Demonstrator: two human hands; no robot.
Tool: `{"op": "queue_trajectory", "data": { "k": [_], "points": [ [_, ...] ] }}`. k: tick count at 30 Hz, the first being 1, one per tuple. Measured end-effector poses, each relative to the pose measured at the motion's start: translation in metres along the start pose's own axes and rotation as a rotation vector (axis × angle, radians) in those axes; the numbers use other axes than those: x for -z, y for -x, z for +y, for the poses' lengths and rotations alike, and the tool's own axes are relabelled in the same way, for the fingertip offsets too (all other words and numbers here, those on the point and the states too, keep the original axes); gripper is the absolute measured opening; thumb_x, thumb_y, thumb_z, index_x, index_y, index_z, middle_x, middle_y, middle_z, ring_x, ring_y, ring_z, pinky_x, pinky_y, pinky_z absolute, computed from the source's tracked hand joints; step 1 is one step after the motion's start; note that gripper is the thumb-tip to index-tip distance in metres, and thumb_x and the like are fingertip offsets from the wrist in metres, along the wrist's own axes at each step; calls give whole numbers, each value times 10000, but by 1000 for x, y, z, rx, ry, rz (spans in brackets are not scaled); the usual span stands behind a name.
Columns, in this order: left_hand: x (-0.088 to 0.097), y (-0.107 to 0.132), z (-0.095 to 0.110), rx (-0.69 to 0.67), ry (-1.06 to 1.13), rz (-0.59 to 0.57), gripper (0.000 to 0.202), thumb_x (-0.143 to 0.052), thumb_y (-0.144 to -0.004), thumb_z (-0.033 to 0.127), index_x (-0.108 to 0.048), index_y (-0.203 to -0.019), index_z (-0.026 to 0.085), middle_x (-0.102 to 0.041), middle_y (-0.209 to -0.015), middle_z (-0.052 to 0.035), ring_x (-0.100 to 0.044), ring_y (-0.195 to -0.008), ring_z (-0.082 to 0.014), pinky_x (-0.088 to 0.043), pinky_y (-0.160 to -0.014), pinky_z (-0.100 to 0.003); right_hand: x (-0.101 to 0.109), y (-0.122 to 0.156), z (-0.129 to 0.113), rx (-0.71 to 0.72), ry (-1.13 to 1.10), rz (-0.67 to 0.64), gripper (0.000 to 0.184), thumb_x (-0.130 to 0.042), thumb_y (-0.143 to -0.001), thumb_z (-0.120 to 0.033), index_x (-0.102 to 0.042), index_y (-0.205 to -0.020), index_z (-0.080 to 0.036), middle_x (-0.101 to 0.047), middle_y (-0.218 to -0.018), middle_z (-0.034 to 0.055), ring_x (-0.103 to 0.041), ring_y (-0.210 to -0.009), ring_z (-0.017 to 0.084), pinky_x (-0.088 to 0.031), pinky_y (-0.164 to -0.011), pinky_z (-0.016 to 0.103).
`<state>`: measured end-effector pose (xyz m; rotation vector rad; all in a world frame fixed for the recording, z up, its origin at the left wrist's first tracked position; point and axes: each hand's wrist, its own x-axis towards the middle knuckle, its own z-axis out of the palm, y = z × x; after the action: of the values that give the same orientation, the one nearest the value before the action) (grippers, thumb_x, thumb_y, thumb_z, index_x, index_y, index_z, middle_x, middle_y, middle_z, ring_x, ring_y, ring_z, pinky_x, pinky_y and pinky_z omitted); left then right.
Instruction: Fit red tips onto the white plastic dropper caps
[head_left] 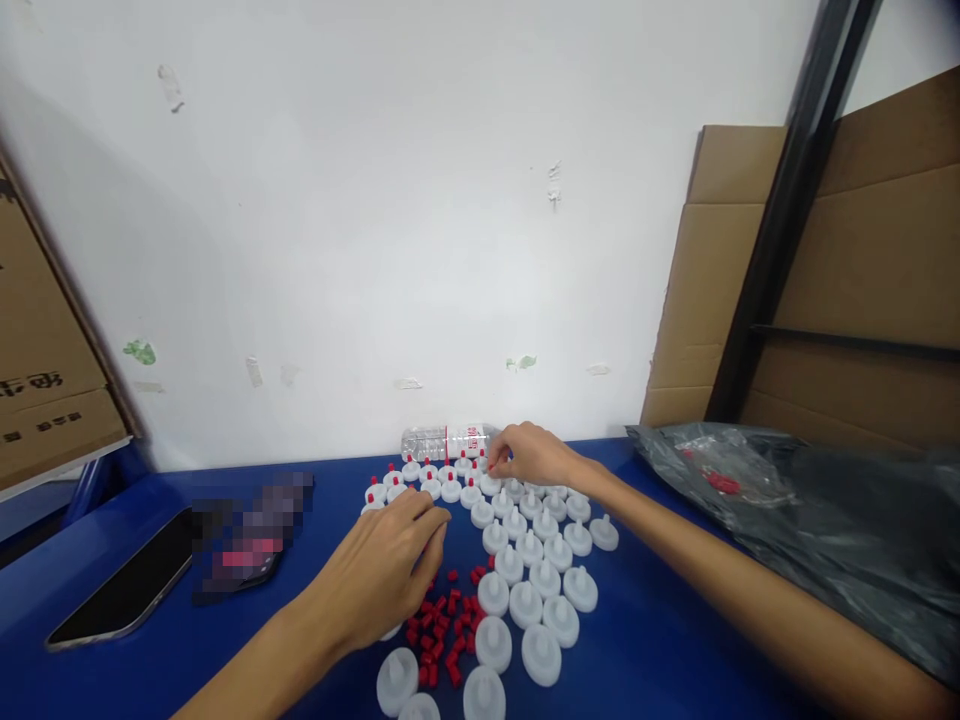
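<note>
Rows of white round caps [534,560] with small spouts lie on the blue table [675,640]. The far ones [420,482] carry red tips. A heap of loose small red plugs [448,625] lies near the front. My left hand [386,575] hovers over that heap, fingers curled together in a pinch; what they hold is hidden. My right hand [531,455] reaches to the far caps, fingertips pinched at a cap by the bottle.
A clear plastic water bottle [448,441] lies on its side against the white wall. A phone [124,590] and a blurred item [251,535] lie at the left. A dark plastic bag [810,520] spreads at the right. Cardboard [862,300] leans behind it.
</note>
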<state>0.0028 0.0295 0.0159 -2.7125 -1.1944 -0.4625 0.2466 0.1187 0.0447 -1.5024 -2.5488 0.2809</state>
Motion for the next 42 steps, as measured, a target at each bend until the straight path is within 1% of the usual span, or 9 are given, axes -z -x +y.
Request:
{"op": "queue_trajectory", "data": {
  "k": [3, 8, 14, 18, 23, 28, 34, 37, 42],
  "points": [
    [-1, 0, -1, 20, -7, 99, 303, -335, -1008, 207, -627, -1087, 193, -676, -1030, -94, -671, -908, -258, -537, -730, -393, 14, 6, -2, 13, -53, 131, 130, -584, -962, -281, -651, -997, -176, -702, -1020, 59, -651, -885, 184, -509, -781, 324],
    [1, 2, 0, 152, 53, 225, 321, -358, -1027, 280, -526, -1294, 218, -700, -1072, -71, -696, -916, -262, -518, -737, -396, 33, 26, -25, 149, -118, 213, 148, -465, -974, -257, -550, -1070, -183, -696, -871, 48, -609, -715, 167, -414, -619, 275],
    [7, 3, 5, 123, 153, 225, 222, -409, -1020, 374, -541, -936, 217, -650, -832, -23, -626, -725, -214, -410, -621, -321, 30, 49, -72, 468, -36, 113, 127, -603, -902, -212, -554, -1019, -212, -669, -971, 44, -589, -856, 184, -412, -718, 283],
    [9, 3, 3, 77, 251, 224, 242, -340, -1050, 320, -477, -876, 222, -600, -764, 8, -552, -645, -171, -354, -598, -296, 29, 53, -81, 508, 12, 129, 142, -584, -937, -251, -541, -1061, -198, -665, -988, 64, -585, -852, 199, -427, -720, 305],
    [10, 4, -4, 124, 199, 246, 276, -274, -1066, 307, -464, -884, 224, -584, -757, 7, -516, -615, -174, -303, -582, -305, 29, 49, -76, 510, 4, 123, 350, -649, -936, -425, -566, -1198, -208, -707, -1035, 65, -631, -899, 225, -447, -741, 324],
    [7, 4, -6, 118, 148, 190, 278, -323, -1054, 361, -488, -882, 218, -581, -820, -22, -514, -712, -202, -313, -630, -320, 26, 46, -76, 572, 136, 150, 226, -631, -960, -390, -666, -1089, -207, -729, -948, 49, -661, -859, 213, -437, -712, 315],
    [17, 2, -3, 177, 533, 148, 433, -246, -1073, 434, -423, -747, 212, -482, -697, 25, -423, -642, -157, -336, -620, -300, 28, 35, -60, 640, 122, 173, 158, -609, -980, -278, -678, -1118, -245, -736, -1017, 26, -664, -924, 183, -440, -776, 303],
    [22, 1, -2, 230, 667, 145, 469, -232, -1071, 453, -327, -680, 212, -370, -617, 46, -344, -575, -137, -304, -566, -290, 31, 26, -37, 522, 138, 242, 196, -598, -967, -226, -671, -1146, -258, -734, -1081, 31, -662, -936, 193, -422, -786, 313],
    [17, 1, -1, 130, 335, 72, 324, -370, -1029, 350, -435, -747, 203, -510, -739, 11, -460, -721, -177, -349, -680, -328, 25, 13, -4, 306, 85, 336, 213, -564, -978, -320, -626, -1159, -225, -728, -907, 38, -638, -764, 194, -393, -688, 297]
  ]
}}
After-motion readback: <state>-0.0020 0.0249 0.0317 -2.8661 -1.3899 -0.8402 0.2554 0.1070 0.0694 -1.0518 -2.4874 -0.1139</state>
